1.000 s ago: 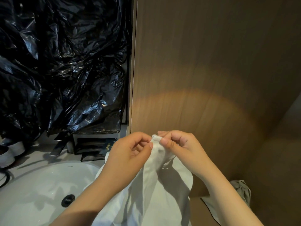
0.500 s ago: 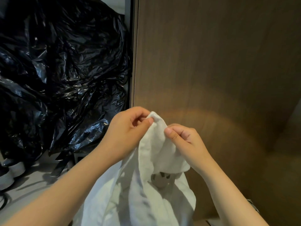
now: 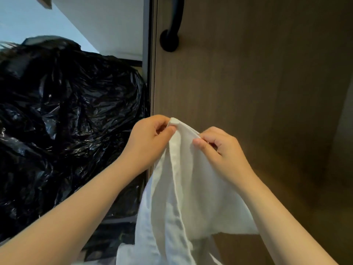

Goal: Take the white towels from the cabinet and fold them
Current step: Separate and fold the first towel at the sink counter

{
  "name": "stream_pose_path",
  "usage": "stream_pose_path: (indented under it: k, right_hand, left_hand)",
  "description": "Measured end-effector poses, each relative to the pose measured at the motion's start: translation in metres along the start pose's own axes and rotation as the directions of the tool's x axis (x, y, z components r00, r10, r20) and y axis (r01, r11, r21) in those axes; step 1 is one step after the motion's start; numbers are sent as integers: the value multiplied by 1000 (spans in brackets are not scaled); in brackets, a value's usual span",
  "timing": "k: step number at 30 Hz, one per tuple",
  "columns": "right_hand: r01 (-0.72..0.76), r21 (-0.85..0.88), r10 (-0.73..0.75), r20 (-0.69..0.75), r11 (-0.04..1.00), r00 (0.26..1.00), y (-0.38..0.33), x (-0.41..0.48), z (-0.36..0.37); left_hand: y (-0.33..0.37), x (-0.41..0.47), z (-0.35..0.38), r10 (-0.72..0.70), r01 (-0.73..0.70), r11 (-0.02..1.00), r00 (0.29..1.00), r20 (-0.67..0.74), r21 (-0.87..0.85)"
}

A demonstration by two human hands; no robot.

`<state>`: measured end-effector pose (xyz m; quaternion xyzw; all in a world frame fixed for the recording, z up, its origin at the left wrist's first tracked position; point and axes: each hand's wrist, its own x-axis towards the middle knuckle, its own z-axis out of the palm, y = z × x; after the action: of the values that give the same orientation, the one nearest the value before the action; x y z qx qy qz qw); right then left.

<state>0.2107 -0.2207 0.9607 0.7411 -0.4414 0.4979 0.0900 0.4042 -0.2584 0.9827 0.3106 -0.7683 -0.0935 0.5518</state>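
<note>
A white towel hangs in front of me, bunched in long folds and running out of the bottom of the view. My left hand pinches its top corner between thumb and fingers. My right hand pinches the top edge a short way to the right. Both hands are raised in front of the brown wooden cabinet door. The towel's lower end is out of sight.
A black handle is fixed near the cabinet door's left edge. Crumpled black plastic sheeting fills the left side. A white wall and ceiling show at the upper left.
Both hands have lifted the towel upward and moved slightly apart along its top edge. The view tilted up, so the sink dropped out of sight and the door handle appeared.
</note>
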Motion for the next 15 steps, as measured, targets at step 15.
stream_pose_path:
  k: [15]
  right_hand:
    - [-283, -346, 372, 227, 895, 900, 59, -34, -33]
  left_hand:
    - [-20, 33, 9, -185, 200, 977, 968, -171, 75]
